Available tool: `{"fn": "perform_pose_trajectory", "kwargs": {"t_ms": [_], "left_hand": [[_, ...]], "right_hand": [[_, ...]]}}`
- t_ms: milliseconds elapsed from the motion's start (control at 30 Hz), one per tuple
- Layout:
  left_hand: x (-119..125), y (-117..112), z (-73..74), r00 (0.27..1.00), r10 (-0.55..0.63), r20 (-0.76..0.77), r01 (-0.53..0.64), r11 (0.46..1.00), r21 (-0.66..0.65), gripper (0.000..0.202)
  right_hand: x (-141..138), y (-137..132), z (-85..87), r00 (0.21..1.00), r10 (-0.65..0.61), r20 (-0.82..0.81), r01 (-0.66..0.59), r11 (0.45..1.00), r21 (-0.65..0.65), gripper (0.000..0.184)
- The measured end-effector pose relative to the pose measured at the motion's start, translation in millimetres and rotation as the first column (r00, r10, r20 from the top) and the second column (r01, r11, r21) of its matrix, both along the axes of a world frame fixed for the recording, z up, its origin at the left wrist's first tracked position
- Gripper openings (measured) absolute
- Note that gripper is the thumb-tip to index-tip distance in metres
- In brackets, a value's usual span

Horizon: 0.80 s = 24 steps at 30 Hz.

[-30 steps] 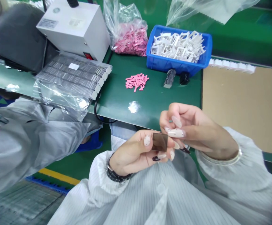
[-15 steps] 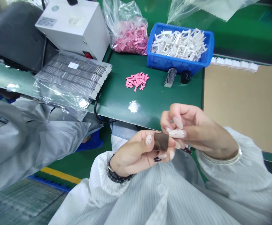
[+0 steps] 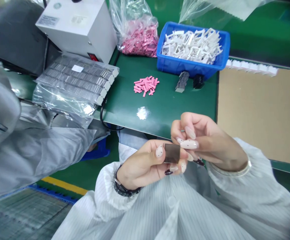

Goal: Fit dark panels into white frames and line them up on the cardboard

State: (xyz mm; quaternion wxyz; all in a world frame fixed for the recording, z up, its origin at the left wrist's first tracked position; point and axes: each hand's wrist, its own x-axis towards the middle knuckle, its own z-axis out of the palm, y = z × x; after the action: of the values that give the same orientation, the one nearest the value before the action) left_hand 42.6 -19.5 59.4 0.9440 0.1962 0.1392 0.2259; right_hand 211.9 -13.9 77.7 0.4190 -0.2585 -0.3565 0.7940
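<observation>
My left hand (image 3: pixel 145 161) pinches a small dark, glossy square plate (image 3: pixel 172 153) between thumb and fingers, in front of my body. Right beside it, my right hand (image 3: pixel 199 138) has thumb and index fingertip pressed together at the plate's upper right corner. Whatever those fingertips hold, if anything, is hidden. On the green table beyond lie a pile of pink strips (image 3: pixel 146 85) and a small heap of shiny white bits (image 3: pixel 142 113). A row of thin grey plates (image 3: pixel 182 82) stands beside a black stack (image 3: pixel 198 81).
Behind them stands a blue bin (image 3: pixel 184 66) of white frames (image 3: pixel 192 45), with a bag of pink strips (image 3: pixel 141 38) to its left. Bagged plate trays (image 3: pixel 77 78) and a white box device (image 3: pixel 77 26) are further left. Brown board (image 3: pixel 262 113) lies right. A co-worker's sleeve (image 3: pixel 47 156) is at left.
My hands stay close together around the plate, almost unmoved. At left, the co-worker's arm has shifted. The view has moved very slightly.
</observation>
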Motion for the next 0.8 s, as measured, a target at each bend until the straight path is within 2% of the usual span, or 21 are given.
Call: {"fn": "perform_pose_trajectory", "kwargs": {"t_ms": [400,800], "left_hand": [[1.6,-4.4,-4.3,0.998,0.058,0.027,-0.057,0.998,-0.037,0.043],[2.4,-5.1,-4.0,0.998,0.048,0.043,-0.045,0.996,-0.076,0.044]], "right_hand": [[0.4,-2.3,-3.4,0.997,-0.017,-0.076,0.014,0.999,-0.042,0.019],[1.5,-4.0,-3.7,0.990,-0.020,-0.138,0.006,0.995,-0.103,0.019]]}}
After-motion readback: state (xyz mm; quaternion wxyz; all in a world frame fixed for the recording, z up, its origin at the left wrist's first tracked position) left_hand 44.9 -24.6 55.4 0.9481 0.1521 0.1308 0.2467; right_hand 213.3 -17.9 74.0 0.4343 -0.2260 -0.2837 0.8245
